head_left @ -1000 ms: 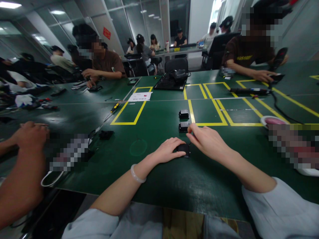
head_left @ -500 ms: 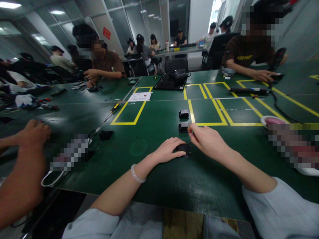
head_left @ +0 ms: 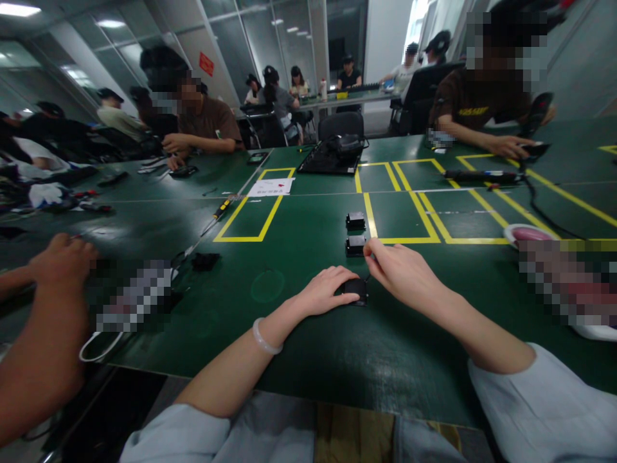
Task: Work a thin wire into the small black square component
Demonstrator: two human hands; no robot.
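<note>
My left hand (head_left: 332, 289) grips a small black box-shaped part (head_left: 355, 290) against the green table, thumb on its near side and fingers over its far side. Just to the right and above, my right hand (head_left: 398, 267) is closed in a pinch. A thin dark tip shows below its fingers, at the part's upper right corner; the rest is hidden in the fingers, so its kind cannot be told. Two similar black box-shaped parts stand beyond, one behind the other: the nearer one (head_left: 355, 245) close to my right fingertips, the farther one (head_left: 355, 220) behind it.
Yellow tape outlines (head_left: 405, 240) mark the green table (head_left: 299, 347). A yellow-and-black screwdriver (head_left: 222, 209), a paper label (head_left: 270, 186) and a small black object (head_left: 205, 260) lie to the left. A co-worker's arm (head_left: 53, 321) rests at far left; a white-rimmed object (head_left: 595, 331) is at right.
</note>
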